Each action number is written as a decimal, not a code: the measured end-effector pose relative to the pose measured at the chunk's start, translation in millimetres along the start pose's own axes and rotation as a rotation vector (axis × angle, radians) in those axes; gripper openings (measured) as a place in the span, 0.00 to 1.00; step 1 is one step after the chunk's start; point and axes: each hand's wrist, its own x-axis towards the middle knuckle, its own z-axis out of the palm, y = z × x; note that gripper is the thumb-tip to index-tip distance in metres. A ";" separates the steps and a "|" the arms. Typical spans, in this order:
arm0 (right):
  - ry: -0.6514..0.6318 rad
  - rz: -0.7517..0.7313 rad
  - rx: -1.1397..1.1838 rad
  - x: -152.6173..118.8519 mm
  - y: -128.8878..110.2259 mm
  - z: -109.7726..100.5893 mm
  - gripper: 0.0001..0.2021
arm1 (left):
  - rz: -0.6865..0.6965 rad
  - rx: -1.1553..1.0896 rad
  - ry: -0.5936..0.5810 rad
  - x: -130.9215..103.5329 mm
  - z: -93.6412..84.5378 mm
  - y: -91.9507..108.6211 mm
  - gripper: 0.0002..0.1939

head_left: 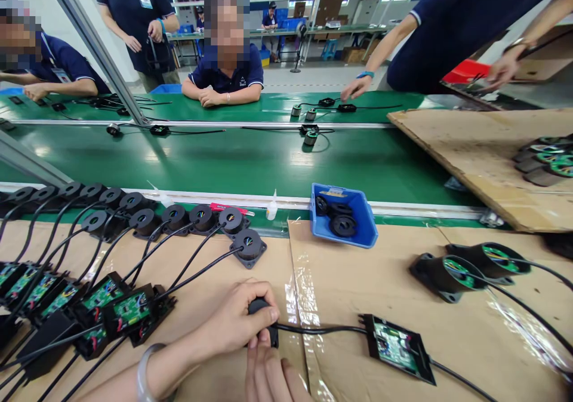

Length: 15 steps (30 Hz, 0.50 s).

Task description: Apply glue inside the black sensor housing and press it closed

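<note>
Left hand (235,321) is clamping the black housing (262,307) down on the surface (340,288), steadying it; right hand (268,372), fingers loosely extended, is pressing its edge.

- The tabletop (340,282) is covered with brown cardboard sheets taped at the seams.
- On its left lies a row of black round modules (174,217), each wired to an open black case with a green circuit board (128,309).
- A blue bin (342,215) holding black rings sits at the far edge, with a small white glue bottle (271,208) just beside it.
- To the right lie two black housings (465,267) on their sides.
- Near the front lies another open circuit-board case (398,348) on a black cable.
- Behind runs a green conveyor belt (233,160) carrying what seem to be similar wired parts.
- A plywood board (470,151) rests over its right end.
</note>
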 end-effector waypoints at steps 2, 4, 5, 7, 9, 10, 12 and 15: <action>0.043 -0.004 -0.043 4.8 2.7 -1.2 0.14 | -0.003 0.011 0.017 0.3 1.0 0.4 0.17; 0.084 -0.011 -0.083 13.2 5.9 -4.7 0.12 | 0.010 0.034 0.029 1.0 2.1 -0.7 0.17; 0.092 -0.014 -0.094 18.5 7.7 -7.5 0.12 | 0.020 0.047 0.037 1.6 2.5 -1.9 0.18; 0.102 -0.030 -0.089 30.3 12.1 -15.2 0.13 | 0.038 0.064 0.050 3.5 2.2 -5.2 0.19; 0.082 -0.072 -0.042 43.0 20.3 -25.9 0.13 | 0.055 0.059 0.052 6.9 -0.1 -8.5 0.20; 0.061 -0.100 0.001 49.1 27.0 -32.6 0.12 | 0.066 0.052 0.045 9.0 -2.0 -9.6 0.20; -0.061 -0.122 0.162 58.3 47.2 -48.7 0.11 | 0.100 0.038 0.038 12.2 -7.4 -9.1 0.24; -0.443 0.017 0.487 55.2 92.9 -74.7 0.11 | 0.187 0.029 0.130 5.4 -18.2 -1.7 0.28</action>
